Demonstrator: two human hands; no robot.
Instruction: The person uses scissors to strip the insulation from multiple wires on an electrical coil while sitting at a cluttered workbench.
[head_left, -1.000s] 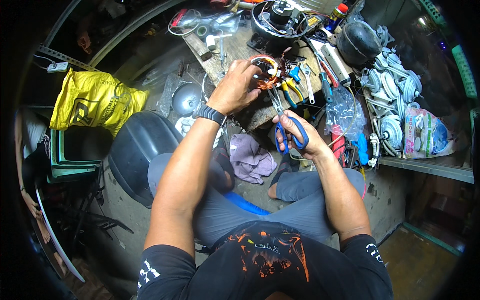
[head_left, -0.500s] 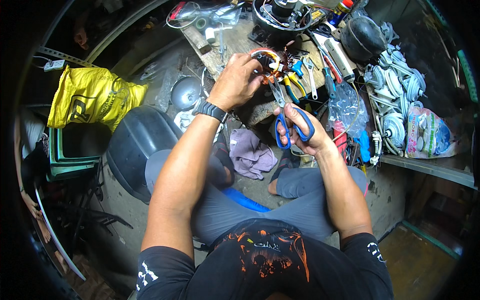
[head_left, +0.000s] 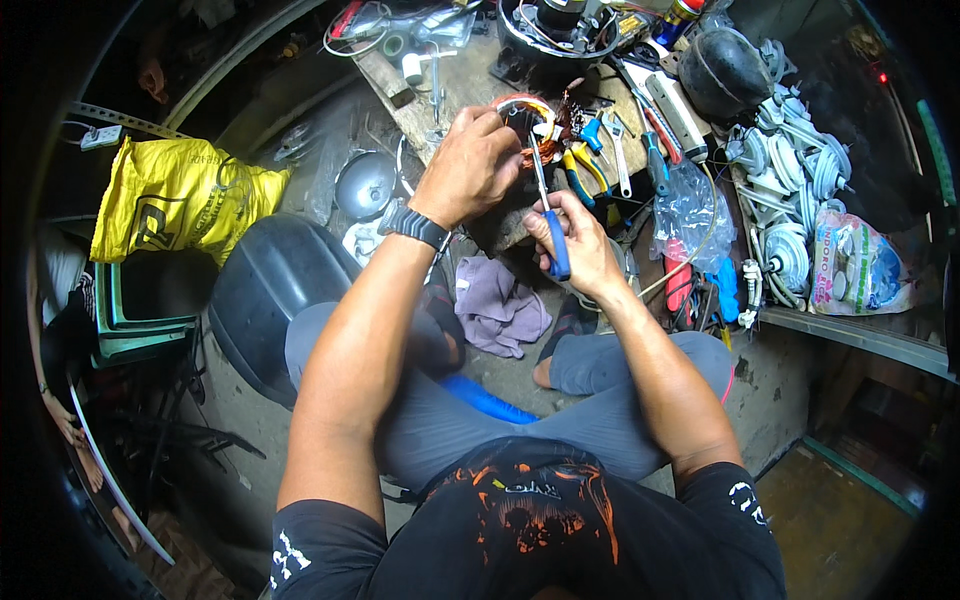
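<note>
My right hand [head_left: 580,245] has its fingers bent round the scissors [head_left: 558,250], whose blades reach into the copper coil [head_left: 545,110] toward the near end of the worktop [head_left: 470,85]. My left hand [head_left: 468,165] curls at the coil's left side, fingertips hidden, so I can't tell whether they grip it. At the far edge a black tub [head_left: 545,66], cut off above, holds machine parts. The yellow sack's [head_left: 195,195] contents are hidden.

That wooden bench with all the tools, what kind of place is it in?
Probably a repair workshop, maybe for electrical things: there is a copper-wire coil, with yellow-and-blue pliers and an adjustable wrench beside it.
</note>
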